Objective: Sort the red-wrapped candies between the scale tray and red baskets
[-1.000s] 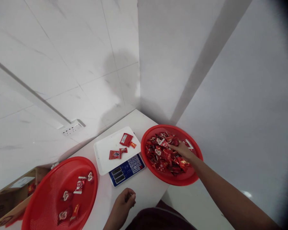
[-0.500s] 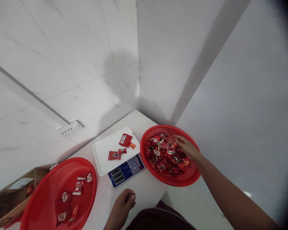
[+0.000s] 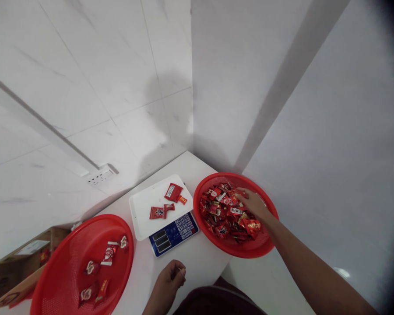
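My right hand (image 3: pixel 253 203) reaches into the red plastic basket (image 3: pixel 202 183) on the right. Its fingers are stretched out and slightly apart, touching the heap of red-wrapped candies (image 3: pixel 228 218); the fingertips partly blend in with the wrappers. Loosely curled into a fist, my left hand (image 3: pixel 170 278) rests low over the front of the white table, with nothing visible in it. Between the baskets stands a digital scale (image 3: pixel 174 234) with a white tray (image 3: pixel 142 203). On that tray lie several red packets, among them a larger one (image 3: pixel 156 212) and another (image 3: pixel 173 192) near the back corner.
A second red basket (image 3: pixel 61 271) at the left holds several scattered candies (image 3: pixel 110 253). Behind it sits an open cardboard box (image 3: pixel 6 278). A power strip (image 3: pixel 101 175) is fixed to the tiled wall. The white table (image 3: pixel 203 256) stands in the corner between two walls.
My right hand has shifted slightly among the candies, and some wrappers under it lie differently. My left hand stays put. The whole view has moved a little.
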A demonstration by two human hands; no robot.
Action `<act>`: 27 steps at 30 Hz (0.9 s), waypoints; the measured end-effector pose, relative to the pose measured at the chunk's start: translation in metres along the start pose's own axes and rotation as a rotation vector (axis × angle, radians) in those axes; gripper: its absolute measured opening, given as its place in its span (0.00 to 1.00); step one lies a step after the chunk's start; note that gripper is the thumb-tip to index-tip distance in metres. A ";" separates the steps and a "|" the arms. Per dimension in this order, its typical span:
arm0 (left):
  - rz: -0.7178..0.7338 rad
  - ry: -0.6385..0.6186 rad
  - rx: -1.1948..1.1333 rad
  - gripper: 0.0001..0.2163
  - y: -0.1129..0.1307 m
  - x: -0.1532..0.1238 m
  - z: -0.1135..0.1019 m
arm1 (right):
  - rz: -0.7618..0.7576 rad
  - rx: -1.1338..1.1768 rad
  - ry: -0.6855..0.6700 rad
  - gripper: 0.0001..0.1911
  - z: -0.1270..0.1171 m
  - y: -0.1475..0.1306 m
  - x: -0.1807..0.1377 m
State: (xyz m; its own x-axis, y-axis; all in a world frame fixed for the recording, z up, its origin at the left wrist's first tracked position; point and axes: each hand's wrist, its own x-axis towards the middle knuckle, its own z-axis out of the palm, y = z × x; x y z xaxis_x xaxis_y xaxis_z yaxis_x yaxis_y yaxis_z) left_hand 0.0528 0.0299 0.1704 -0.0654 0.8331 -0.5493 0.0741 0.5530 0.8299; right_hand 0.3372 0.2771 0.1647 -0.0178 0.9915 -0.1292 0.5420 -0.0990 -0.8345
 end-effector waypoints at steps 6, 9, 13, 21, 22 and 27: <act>0.008 0.005 0.011 0.14 -0.001 0.000 0.000 | 0.000 0.043 -0.055 0.16 0.014 0.000 -0.002; 0.008 -0.001 0.010 0.14 0.000 -0.001 -0.001 | -0.002 0.096 -0.093 0.15 0.023 0.000 -0.006; 0.004 -0.002 0.009 0.13 0.001 -0.003 -0.002 | 0.016 0.203 -0.180 0.16 0.033 -0.002 -0.013; 0.006 0.015 0.018 0.12 -0.003 -0.003 -0.002 | 0.097 0.471 -0.267 0.19 0.041 -0.012 -0.021; 0.010 0.017 0.031 0.12 -0.003 -0.003 -0.002 | 0.086 0.433 -0.258 0.19 0.042 -0.011 -0.021; 0.051 0.188 0.226 0.10 -0.004 -0.002 -0.012 | -0.042 0.027 -0.155 0.19 0.048 0.005 -0.012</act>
State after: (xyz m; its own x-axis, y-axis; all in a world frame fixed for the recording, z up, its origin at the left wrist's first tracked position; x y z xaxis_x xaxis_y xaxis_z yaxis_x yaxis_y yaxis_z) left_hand 0.0408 0.0261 0.1691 -0.2369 0.8547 -0.4620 0.3005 0.5167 0.8017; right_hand 0.2993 0.2611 0.1364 -0.1704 0.9700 -0.1736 0.5151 -0.0625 -0.8549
